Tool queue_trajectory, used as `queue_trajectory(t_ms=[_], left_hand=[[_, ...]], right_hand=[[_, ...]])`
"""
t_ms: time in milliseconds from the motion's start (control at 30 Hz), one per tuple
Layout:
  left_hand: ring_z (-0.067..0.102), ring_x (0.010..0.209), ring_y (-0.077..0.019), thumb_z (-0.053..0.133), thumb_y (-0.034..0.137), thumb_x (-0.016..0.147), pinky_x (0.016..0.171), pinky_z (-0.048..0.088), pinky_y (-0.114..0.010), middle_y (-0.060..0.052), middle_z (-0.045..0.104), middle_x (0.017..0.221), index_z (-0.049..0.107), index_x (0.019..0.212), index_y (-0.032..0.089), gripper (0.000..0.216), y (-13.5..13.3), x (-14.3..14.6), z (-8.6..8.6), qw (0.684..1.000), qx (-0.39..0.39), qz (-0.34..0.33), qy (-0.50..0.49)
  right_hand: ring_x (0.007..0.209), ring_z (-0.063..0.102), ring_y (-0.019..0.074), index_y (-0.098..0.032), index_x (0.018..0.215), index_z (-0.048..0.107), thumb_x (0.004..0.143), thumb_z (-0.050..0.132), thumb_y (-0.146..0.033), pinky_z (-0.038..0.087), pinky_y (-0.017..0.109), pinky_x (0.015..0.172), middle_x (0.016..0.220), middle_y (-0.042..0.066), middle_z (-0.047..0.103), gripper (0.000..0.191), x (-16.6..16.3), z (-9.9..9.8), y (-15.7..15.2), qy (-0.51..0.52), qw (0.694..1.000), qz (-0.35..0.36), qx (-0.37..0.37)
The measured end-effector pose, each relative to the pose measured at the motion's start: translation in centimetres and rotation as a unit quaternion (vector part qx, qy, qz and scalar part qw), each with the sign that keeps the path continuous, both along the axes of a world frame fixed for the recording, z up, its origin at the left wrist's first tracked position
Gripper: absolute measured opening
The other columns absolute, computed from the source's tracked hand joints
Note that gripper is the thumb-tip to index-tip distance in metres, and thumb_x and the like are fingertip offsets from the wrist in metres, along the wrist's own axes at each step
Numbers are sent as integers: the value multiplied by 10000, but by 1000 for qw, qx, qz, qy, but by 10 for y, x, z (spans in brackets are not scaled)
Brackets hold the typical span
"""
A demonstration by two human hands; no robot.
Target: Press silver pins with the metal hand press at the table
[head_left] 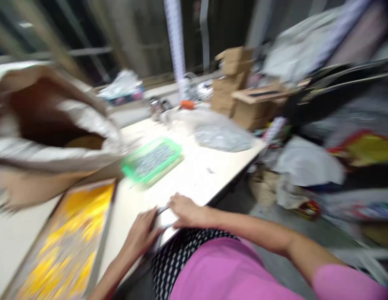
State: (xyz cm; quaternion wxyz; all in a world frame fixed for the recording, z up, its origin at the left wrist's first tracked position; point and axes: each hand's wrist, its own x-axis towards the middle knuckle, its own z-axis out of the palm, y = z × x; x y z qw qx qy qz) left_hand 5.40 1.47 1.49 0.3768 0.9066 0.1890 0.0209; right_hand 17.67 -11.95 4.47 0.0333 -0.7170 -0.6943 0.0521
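Observation:
Near the front edge of the table, my left hand (143, 230) and my right hand (188, 211) face each other, a short gap apart. Two slim grey bars (163, 209) span that gap, and the fingers of both hands close on their ends. Motion blur hides what kind of thing the bars belong to. Beyond my hands lies a green plastic tray (129, 171) holding many small grey metal pieces, too blurred to name.
At left, a shallow tray (110, 200) holds yellow and grey pieces beside a large open sack (87, 160). A clear plastic bag (223, 135) and cardboard boxes (233, 83) are toward the back. White bags (306, 162) crowd the right side, past the table's edge.

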Motion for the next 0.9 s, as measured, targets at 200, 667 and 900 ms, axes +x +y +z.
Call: queue_trajectory(t_ms=[200,667,900], left_hand=[[587,1035,-259,683,396,784,971,418,-337,-80,686,1056,685,1035,218,308,27,-62,0,995,-2,35,96],[539,1010,-272,677,412,783,824,475,-363,-98,595,1061,629,1012,157,346,37,-30,-14,959,214,2,185],[560,981,-246,586,298,861,797,485,-341,-79,628,1016,640,946,166,166,34,-26,-13,958,212,18,195]], right_hand=[[1004,530,282,-107,1081,628,760,774,-375,463,384,844,1073,144,610,443,-6,-46,40,55,994,83,-32],[953,538,265,-128,980,660,821,718,-294,406,340,764,996,118,621,237,6,-46,97,-11,983,165,-83],[852,550,221,-137,903,644,917,574,-204,386,316,736,908,104,635,98,9,-51,99,3,977,194,-85]])
